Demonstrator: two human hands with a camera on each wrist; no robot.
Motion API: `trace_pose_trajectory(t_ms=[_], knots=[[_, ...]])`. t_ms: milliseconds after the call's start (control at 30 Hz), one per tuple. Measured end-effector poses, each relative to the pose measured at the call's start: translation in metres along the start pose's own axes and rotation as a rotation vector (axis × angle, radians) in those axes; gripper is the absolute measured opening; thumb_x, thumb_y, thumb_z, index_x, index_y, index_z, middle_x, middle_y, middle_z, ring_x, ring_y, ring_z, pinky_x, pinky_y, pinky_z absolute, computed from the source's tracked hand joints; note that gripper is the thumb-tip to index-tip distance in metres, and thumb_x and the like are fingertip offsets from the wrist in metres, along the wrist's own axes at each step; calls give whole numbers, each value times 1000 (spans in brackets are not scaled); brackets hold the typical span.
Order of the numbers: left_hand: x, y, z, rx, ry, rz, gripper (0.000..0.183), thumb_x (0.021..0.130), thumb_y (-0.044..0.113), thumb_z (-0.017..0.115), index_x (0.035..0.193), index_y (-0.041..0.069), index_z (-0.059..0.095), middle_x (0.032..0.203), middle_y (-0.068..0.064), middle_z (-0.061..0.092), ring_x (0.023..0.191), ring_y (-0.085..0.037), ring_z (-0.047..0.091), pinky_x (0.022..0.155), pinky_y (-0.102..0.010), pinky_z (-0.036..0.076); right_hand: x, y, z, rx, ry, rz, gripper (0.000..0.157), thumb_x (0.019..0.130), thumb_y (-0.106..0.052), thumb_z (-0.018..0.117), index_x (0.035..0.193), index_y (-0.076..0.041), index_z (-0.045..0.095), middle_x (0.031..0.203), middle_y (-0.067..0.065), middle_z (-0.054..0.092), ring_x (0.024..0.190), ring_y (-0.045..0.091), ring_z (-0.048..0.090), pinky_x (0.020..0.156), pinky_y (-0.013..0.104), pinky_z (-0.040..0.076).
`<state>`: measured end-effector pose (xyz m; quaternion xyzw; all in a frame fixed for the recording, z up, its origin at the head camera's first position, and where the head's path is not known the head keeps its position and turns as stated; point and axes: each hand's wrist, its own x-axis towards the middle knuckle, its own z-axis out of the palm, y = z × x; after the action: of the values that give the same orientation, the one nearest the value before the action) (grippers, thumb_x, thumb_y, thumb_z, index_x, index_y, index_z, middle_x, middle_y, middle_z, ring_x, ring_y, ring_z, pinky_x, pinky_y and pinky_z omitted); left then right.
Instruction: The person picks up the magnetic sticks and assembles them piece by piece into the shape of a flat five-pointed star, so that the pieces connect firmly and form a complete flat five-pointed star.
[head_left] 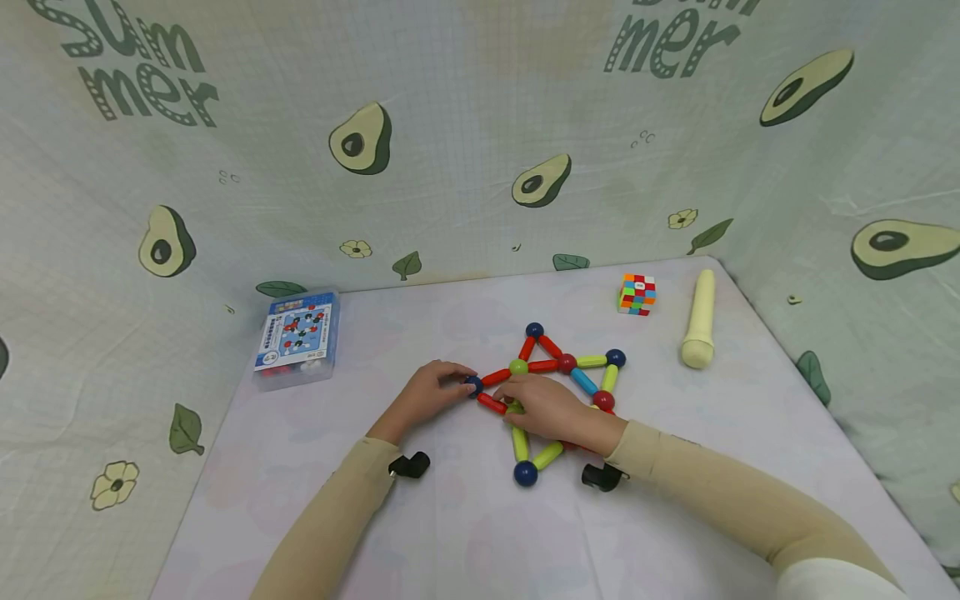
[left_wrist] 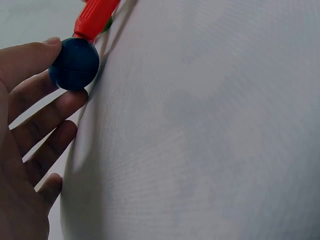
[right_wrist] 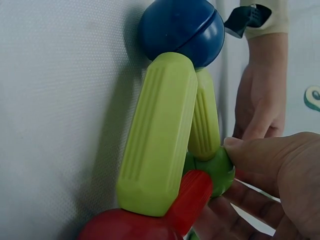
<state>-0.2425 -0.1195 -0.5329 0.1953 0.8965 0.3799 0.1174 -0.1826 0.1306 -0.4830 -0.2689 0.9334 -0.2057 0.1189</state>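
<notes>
A flat star of coloured rods and balls lies on the table, with dark blue balls at its points. My left hand (head_left: 429, 400) pinches the blue ball (left_wrist: 75, 64) at the star's left point, thumb on one side and fingertips on the other. A red rod (left_wrist: 96, 19) joins that ball. My right hand (head_left: 558, 410) reaches over the star and holds a green ball (right_wrist: 222, 172) between thumb and fingers. From this ball a yellow-green rod (right_wrist: 205, 117) runs to the lower blue ball (head_left: 526, 473). The right hand hides part of the star's middle.
A clear plastic box (head_left: 297, 340) with a printed label stands at the back left. Toward the back right are a colourful puzzle cube (head_left: 637, 295) and a pale yellow toy microphone (head_left: 700, 321). Behind the table (head_left: 420, 533) hangs an avocado-print cloth (head_left: 450, 125).
</notes>
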Motion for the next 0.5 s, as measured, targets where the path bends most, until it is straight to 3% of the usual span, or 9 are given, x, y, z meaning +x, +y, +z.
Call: trace_pose_trajectory(t_ms=[300,500], knots=[[0,1,-1,-22,8,-17,30,90,41,77,115,23,77,99,10,69,107,-17,61,103,-49,45,0,-1,0,-9,8,-1,35,92,-28,77,125,-17,71,119,-2,67,99,12,58,89,32,52],[-1,2,-3,-18,-14,2,30,92,36,76,119,22,76,100,9,70,105,-16,61,101,-48,46,-1,-1,0,10,8,-26,38,93,-26,76,130,-17,69,126,1,67,110,18,61,96,38,52]])
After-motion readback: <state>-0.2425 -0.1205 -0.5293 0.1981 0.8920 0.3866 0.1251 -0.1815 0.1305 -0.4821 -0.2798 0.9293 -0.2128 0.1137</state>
